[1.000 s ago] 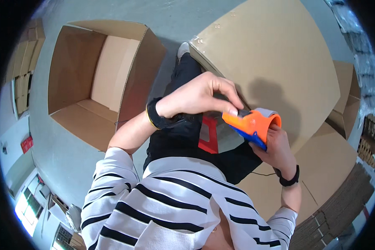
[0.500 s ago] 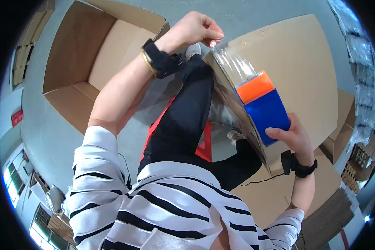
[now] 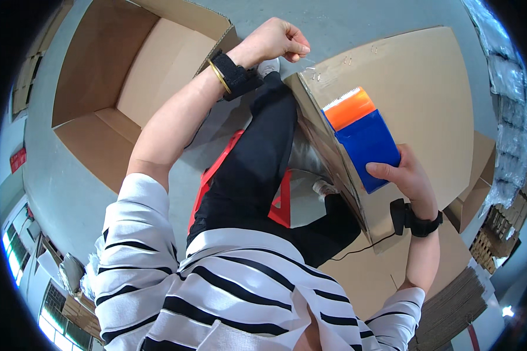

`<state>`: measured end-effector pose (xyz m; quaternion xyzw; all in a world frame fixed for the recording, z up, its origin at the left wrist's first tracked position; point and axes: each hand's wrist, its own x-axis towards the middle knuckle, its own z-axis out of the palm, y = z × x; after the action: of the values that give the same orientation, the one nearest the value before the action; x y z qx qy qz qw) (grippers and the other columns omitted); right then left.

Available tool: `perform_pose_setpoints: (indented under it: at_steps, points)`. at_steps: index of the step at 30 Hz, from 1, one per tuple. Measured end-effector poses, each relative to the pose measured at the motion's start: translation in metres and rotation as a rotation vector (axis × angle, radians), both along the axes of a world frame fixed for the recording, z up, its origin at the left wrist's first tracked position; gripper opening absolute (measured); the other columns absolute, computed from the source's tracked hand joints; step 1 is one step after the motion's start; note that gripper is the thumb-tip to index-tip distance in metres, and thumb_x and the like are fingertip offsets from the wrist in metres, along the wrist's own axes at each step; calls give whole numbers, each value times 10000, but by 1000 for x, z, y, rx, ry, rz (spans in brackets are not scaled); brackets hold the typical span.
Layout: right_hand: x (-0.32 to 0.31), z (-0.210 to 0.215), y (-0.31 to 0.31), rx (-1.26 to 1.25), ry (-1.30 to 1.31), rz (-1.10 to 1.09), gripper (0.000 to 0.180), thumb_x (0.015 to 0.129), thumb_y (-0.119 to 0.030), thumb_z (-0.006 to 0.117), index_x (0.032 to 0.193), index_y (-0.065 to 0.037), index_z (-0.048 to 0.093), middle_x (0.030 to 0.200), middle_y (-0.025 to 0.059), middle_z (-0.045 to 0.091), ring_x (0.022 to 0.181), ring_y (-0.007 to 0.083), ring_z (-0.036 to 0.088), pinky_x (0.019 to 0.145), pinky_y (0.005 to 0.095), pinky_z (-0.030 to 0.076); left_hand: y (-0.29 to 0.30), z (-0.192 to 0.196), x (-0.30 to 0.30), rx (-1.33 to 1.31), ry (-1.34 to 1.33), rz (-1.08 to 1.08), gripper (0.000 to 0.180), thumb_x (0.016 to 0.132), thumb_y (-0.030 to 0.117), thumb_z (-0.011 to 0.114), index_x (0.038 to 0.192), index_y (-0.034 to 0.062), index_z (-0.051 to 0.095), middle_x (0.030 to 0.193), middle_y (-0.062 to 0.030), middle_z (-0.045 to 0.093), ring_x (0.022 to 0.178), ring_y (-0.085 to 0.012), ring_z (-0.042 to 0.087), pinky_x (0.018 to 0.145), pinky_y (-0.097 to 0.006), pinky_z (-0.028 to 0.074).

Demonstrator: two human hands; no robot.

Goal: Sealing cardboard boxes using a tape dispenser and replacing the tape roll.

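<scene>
Right now, tape line: a strip of clear tape [image 3: 319,131] runs taut from the left hand down the box's near edge to the dispenser, stretched so it lies flat over the seam.
Left hand: the left hand [image 3: 273,41] is up at the far corner of the box, fingers curled almost closed, pinching the tape's free end between thumb and fingertips to anchor it there.
Right hand: the right hand [image 3: 405,178] is wrapped round the lower end of the tape dispenser [image 3: 362,137], fingers bent over its blue body, thumb hidden behind it; a firm grasp, with the orange toothed end pointing away from the person.
Box being taped: the flattened-looking brown box [image 3: 416,99] leans against the person's dark-trousered legs [image 3: 263,169], tilted so its edge faces up within both hands' reach.
Open box: an open cardboard box [image 3: 108,82] stands on the grey floor [image 3: 70,187] to the left, well apart from the dispenser, flaps spread.
Spare stock: flat cardboard sheets [image 3: 451,304] lie stacked at lower right, near the right elbow.
Wrists: a dark band on each wrist, plus a thin gold bangle [image 3: 216,76] on the left.
</scene>
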<state>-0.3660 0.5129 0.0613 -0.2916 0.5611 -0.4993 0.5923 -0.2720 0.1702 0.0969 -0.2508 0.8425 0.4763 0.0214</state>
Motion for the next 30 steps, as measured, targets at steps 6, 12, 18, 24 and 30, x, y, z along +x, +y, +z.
perform_pose_setpoints:
  at_steps: [6,12,18,24,30]
  points:
    - [3,-9,-3,17,17,-16,441,788,-287,769,1088,9,639,896,61,689,759,120,651,725,258,528,-2,-16,12,56,8,19,98,859,47,695,905,-39,686,772,-59,677,663,-98,626,637,-238,534]
    - [6,-18,-7,14,19,-27,434,791,-292,763,1090,-2,641,896,48,687,760,110,646,732,255,524,5,-27,21,80,63,98,132,851,53,706,954,-30,695,776,-63,673,682,-97,611,670,-225,524]
    - [10,-20,-8,12,-80,-30,400,778,-307,786,1014,-6,670,861,36,690,764,90,632,746,250,497,5,-41,31,-12,41,99,209,860,131,718,992,-28,689,875,-78,687,799,-131,642,766,-273,525]
    - [13,-28,-3,37,-81,-11,367,785,-287,781,1000,-9,674,853,29,688,758,88,628,743,250,497,16,-59,37,-105,-113,375,483,854,256,740,1229,-12,596,1253,-185,601,1101,-204,600,927,-326,488]
    - [18,-32,-3,-10,-69,28,336,795,-257,771,989,-3,669,852,35,689,763,88,632,738,246,500,-5,-96,67,-110,28,144,876,776,377,794,1449,32,353,1388,-219,485,1253,-249,504,1017,-373,429]
